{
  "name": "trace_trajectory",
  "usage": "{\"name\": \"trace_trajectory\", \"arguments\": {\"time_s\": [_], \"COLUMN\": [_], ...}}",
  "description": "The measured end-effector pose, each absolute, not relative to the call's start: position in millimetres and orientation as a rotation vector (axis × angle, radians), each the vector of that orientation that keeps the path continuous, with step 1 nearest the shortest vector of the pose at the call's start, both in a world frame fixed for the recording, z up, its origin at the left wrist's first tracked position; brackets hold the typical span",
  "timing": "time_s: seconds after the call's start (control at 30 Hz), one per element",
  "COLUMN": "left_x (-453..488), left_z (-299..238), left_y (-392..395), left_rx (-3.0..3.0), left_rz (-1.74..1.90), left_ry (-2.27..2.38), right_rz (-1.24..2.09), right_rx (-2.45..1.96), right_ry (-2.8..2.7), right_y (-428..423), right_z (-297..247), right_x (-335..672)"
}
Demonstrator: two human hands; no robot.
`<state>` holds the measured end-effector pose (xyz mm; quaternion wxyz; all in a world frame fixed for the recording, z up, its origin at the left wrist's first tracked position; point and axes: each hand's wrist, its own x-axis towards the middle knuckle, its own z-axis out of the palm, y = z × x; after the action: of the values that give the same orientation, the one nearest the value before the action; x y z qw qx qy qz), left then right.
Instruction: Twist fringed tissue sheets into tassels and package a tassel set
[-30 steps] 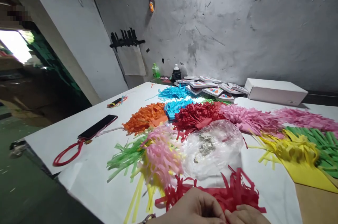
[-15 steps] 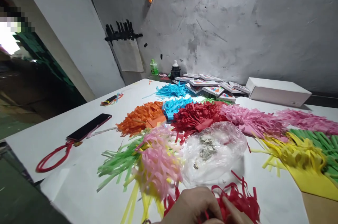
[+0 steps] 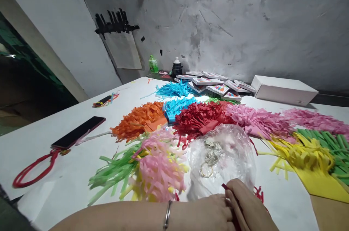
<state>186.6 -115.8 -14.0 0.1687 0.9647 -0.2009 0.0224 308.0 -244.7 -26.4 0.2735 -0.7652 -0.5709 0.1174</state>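
My left hand [image 3: 209, 214] and my right hand [image 3: 247, 207] meet at the bottom edge, fingers pinched together on a piece of red fringed paper [image 3: 257, 194] that is mostly hidden under them. A bracelet [image 3: 167, 214] circles my left wrist. Just beyond the hands lies a clear plastic bag [image 3: 223, 158] holding metal rings and small metal parts. To the left of it sits a heap of pink, yellow and green fringed paper [image 3: 152, 167].
Piles of orange [image 3: 139, 120], blue [image 3: 177, 105], red [image 3: 200, 118], pink [image 3: 259, 122], yellow [image 3: 302, 154] and green fringe cover the white table [image 3: 68, 187]. A phone [image 3: 79, 132] with a red strap lies left. Small boxes [image 3: 212, 85], a white box [image 3: 283, 89] and bottles stand by the wall.
The view has tipped downward and my hands have drawn in toward me. The red fringed paper, spread out before, is now almost wholly covered by my hands.
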Motion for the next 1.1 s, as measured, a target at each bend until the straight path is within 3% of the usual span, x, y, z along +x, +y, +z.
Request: {"name": "trace_trajectory", "arguments": {"time_s": [0.07,0.23,0.3,1.1], "left_x": [183,187,195,220], "left_z": [-7,7,6,5], "left_y": [-108,-62,-47,-55], "left_rx": [2.669,2.784,2.816,2.895], "left_rz": [0.019,0.002,0.011,-0.038], "left_ry": [-0.600,0.206,0.332,0.211], "right_rz": [0.287,0.137,0.115,0.230], "right_rx": [-2.187,-2.258,-2.296,-2.410], "right_ry": [-1.484,-1.373,-1.324,-1.373], "right_y": [-243,-248,-247,-248], "right_z": [-45,-76,-78,-59], "right_x": [320,334,331,320]}}
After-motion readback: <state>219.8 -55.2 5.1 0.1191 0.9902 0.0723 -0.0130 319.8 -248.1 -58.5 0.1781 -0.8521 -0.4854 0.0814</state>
